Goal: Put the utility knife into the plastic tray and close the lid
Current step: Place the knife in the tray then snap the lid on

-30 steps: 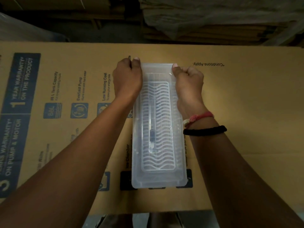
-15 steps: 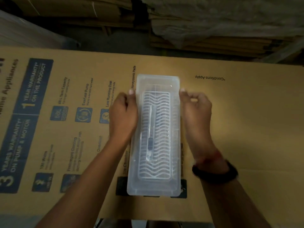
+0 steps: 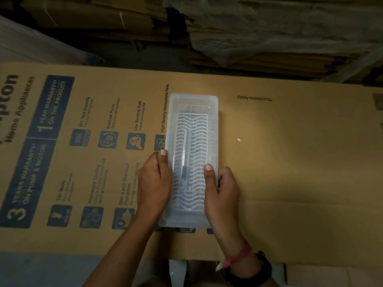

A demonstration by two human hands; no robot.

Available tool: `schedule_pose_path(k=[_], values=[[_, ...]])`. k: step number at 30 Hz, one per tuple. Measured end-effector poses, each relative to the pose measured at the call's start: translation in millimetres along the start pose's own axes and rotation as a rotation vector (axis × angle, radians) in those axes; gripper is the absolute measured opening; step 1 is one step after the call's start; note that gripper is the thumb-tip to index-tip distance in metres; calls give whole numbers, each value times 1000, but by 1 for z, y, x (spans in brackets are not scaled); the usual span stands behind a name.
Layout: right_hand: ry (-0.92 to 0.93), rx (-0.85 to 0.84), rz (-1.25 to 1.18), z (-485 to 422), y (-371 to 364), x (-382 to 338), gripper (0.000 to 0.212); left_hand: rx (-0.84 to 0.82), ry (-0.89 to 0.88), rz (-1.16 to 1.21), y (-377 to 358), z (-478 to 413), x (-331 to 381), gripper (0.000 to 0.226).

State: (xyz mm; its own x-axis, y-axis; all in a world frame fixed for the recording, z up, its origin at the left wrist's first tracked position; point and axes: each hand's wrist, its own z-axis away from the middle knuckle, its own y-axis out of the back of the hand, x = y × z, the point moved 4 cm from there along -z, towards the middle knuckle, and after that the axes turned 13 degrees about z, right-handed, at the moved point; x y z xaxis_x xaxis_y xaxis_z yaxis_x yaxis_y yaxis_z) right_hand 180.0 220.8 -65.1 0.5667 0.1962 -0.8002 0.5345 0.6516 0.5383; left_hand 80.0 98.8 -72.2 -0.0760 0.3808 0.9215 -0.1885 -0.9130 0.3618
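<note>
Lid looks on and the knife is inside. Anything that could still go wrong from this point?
1. Both hands, left hand and right hand, press only the near half of the lid; its far end may not be seated.
2. The utility knife lies loose on the wavy insert inside the plastic tray and could slide if it is lifted.

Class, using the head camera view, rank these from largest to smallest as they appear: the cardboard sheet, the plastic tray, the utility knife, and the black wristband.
1. cardboard sheet
2. plastic tray
3. utility knife, seen through the lid
4. black wristband

The last two are unsure: the wristband is nearer the camera and partly out of frame.
</note>
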Motion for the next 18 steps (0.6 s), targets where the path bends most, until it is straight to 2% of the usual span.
schedule_pose_path(k=[10, 14, 18], values=[[52, 109, 78, -8, 4, -3, 43, -5, 101, 125, 3, -1, 7, 45], [20, 116, 191, 8, 6, 3, 44, -35, 99, 85, 17, 21, 2, 47], [-10, 110, 190, 18, 2, 10, 50, -63, 71, 13, 19, 40, -9, 47]])
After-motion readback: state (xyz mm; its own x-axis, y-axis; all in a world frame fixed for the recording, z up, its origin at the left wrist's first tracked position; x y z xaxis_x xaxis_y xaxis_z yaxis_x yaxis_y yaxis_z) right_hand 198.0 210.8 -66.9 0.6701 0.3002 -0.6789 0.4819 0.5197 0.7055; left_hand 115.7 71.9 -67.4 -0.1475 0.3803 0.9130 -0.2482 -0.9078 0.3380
